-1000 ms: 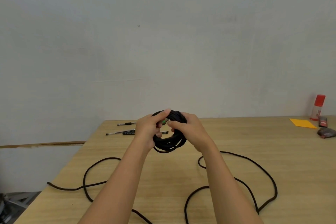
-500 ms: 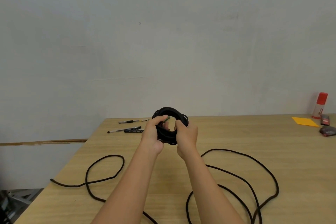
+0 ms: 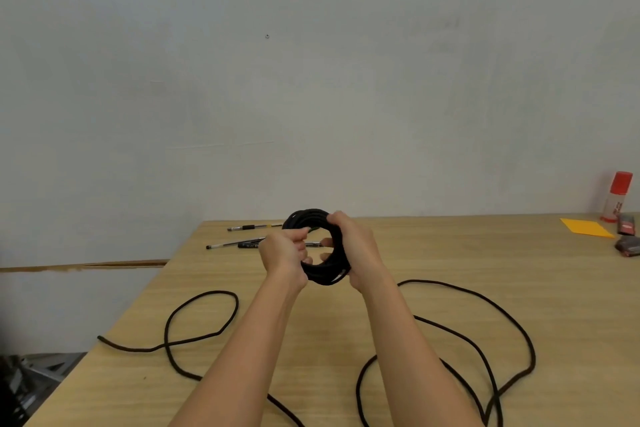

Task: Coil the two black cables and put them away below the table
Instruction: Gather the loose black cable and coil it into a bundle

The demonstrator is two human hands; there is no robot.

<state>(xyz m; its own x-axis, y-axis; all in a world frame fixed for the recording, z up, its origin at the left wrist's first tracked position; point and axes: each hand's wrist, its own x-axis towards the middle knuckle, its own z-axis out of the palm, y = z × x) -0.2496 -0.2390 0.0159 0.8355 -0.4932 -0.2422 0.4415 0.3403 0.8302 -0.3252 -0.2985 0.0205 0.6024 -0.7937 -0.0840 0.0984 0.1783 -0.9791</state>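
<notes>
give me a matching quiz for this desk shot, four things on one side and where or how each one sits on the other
Things: 1 coiled cable; 2 loose cable; 3 orange paper; 4 glue stick
States: a standing upright; b lying flat, far right; c held up off the table; d sprawled in loops
Pairs: 1-c; 2-d; 3-b; 4-a

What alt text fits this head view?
A left hand and right hand grip a coiled black cable above a wooden table. A loose black cable sprawls in loops across it; pens lie near the far edge, a red-capped glue stick and orange paper far right.
</notes>
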